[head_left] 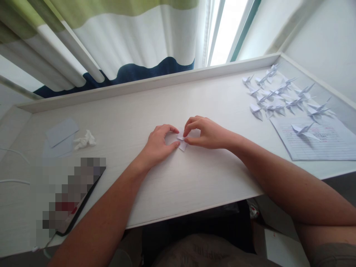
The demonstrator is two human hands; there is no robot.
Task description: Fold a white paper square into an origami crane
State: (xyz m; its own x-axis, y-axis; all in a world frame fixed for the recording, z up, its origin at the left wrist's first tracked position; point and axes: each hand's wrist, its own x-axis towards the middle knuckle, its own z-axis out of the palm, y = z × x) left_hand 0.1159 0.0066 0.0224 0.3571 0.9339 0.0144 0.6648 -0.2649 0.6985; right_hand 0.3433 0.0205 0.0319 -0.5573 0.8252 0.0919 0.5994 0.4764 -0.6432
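A small piece of folded white paper [182,145] lies on the white desk in front of me, between my two hands. My left hand [160,142] comes in from the left, its thumb and index fingertip against the paper's left side. From the other side, my right hand [204,132] pinches an upper part of the paper between thumb and fingers. The fingertips cover some of the folds. Many finished white paper cranes [274,94] stand in a group at the back right of the desk.
One more crane [302,129] sits on a stack of lined, written sheets [328,148] at right. At left lie white paper sheets [62,131], a crumpled tissue [85,140] and a blurred-out device [80,196]. A raised rim [155,84] edges the desk; white cables [13,181] run at far left.
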